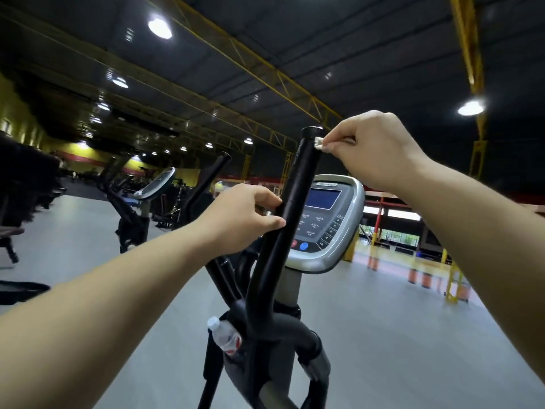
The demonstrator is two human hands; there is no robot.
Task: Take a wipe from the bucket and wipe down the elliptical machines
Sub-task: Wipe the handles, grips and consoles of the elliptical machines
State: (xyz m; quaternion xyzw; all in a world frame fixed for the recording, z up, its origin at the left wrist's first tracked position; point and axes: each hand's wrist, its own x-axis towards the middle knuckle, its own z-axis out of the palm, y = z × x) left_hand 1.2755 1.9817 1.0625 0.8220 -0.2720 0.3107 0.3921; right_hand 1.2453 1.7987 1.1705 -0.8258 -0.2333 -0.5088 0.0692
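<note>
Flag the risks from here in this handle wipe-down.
1. The right hand only pinches the small crumpled white wipe against the top of the black tubular elliptical handle; it may slip out or cover little of the bar.
2. The left hand grips the handle midway, so that patch may go unwiped.
3. The grey console with the blue screen sits just behind; a stray stroke could press buttons.

A clear plastic water bottle (225, 338) with a white cap and red label leans low in the middle of the frame. Grey floor (383, 335) spreads across the lower half. Round ceiling lamps (160, 27) glow at upper left, under a dark roof crossed by yellow trusses (265, 75). Orange-and-white barrels (426, 280) stand at right, near a yellow post (351, 246). Dark gym equipment (29, 178) lines the far left.
</note>
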